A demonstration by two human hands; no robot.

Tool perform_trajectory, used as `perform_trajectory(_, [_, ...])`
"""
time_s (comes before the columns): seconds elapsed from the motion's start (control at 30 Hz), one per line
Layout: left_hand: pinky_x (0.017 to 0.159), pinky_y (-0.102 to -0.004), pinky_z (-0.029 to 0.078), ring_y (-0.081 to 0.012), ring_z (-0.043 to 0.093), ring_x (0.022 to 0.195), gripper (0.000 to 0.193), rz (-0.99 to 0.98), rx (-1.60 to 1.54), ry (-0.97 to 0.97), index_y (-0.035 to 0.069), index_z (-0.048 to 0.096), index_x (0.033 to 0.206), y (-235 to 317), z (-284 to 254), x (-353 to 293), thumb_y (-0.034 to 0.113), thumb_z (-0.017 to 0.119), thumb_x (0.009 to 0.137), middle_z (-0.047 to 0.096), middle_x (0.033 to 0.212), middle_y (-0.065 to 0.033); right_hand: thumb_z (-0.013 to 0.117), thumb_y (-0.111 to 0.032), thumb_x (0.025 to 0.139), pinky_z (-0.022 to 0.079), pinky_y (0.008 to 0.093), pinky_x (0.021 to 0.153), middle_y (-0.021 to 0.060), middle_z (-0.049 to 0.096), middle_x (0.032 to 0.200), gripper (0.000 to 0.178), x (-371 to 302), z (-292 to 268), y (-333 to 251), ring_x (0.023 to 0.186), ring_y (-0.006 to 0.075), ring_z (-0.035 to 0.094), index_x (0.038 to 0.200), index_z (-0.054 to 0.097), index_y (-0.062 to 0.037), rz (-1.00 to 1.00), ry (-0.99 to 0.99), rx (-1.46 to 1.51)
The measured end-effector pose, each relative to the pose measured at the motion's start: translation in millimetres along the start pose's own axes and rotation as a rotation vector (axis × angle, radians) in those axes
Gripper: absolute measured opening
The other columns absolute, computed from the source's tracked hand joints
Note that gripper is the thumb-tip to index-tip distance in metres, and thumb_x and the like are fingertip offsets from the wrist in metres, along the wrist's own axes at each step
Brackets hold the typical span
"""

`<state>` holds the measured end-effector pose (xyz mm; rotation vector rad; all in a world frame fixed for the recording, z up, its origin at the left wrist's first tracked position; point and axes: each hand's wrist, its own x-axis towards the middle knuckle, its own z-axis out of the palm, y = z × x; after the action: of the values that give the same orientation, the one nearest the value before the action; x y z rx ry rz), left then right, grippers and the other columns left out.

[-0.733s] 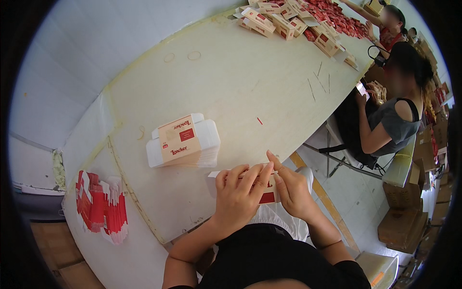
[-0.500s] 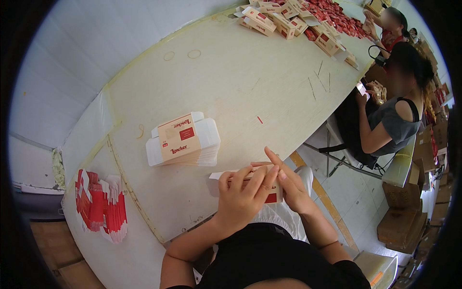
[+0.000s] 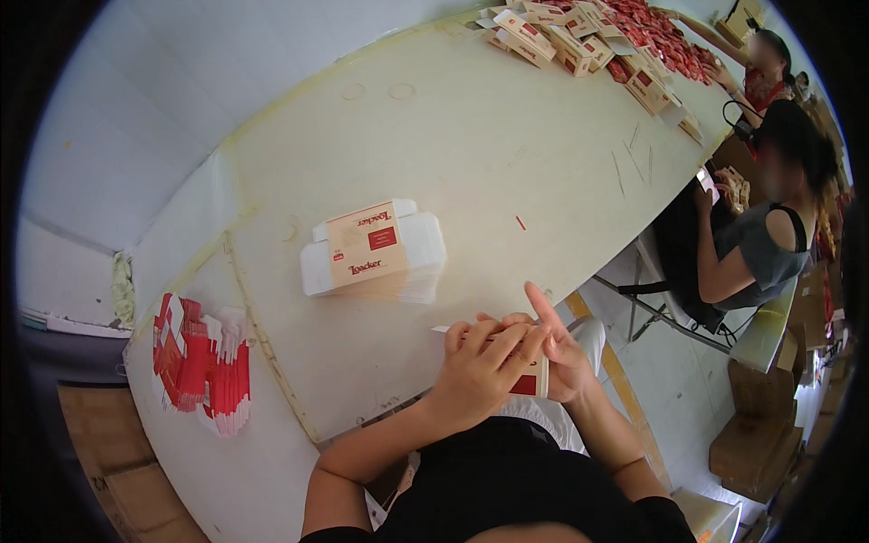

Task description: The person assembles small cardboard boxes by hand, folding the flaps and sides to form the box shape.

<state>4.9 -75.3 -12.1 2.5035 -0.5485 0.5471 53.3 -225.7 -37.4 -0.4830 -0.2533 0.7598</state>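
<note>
Since less of the white flap shows than a moment ago, the box seems more folded; left hand and right hand are together clamped on it, beside the near edge of the table.

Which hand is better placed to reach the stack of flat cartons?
Probably the left hand: it lies nearer the carton stack. The right hand is farther right, at the held carton.
</note>
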Motion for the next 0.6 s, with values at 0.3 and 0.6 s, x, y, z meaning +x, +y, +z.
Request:
perform_trajectory(0.3, [0.089, -0.0406, 0.032, -0.0226, 0.046, 0.106, 0.072, -0.018, -0.076, -0.084, 0.011, 0.053, 0.131, -5.1, -10.9, 4.2, 0.019, 0.077, 0.064, 0.051, 0.119, -0.003, 0.046, -0.034, 0.099, 0.047, 0.0413, 0.099, 0.0211, 0.046, 0.134, 0.042, 2.9, -14.9, 4.2, 0.121, 0.0283, 0.052, 0.13, 0.043, -0.0056, 0.03, -0.013, -0.064])
perform_trajectory(0.6, [0.088, -0.0402, 0.034, -0.023, 0.048, 0.106, 0.067, -0.026, -0.036, -0.043, 0.007, 0.054, 0.128, -3.4, -2.8, 2.0, 0.02, 0.075, 0.066, 0.052, 0.12, -0.0041, 0.042, -0.037, 0.1, 0.045, 0.0387, 0.1, 0.0204, 0.048, 0.132, 0.045, 1.0, 9.7, 5.1, 0.12, 0.0254, 0.051, 0.133, 0.035, -0.0077, -0.056, 0.143, -0.361])
